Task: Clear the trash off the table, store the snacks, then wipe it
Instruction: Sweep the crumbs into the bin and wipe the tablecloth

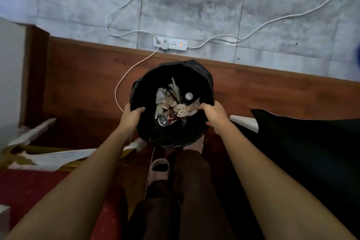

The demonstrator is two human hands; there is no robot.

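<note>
Gripping opposite sides of a round trash bin lined with a glossy, wrinkled black plastic bag, both hands are closed on its rim. The left hand has its thumb hooked inside, and the right hand curls over the edge. At the bottom of the bin lies a crushed red soda can with white script too blurred to read. Around it are crumpled tissues, thin sticks or straws and a small white round cap. Behind the bin, a white power strip with a glowing orange switch rests on grey tiles at the edge of reddish wood flooring, and white cables loop away from it. A dark cushion-like shape at the right is cut off by the frame. The bin hides most of a pale slipper.
</note>
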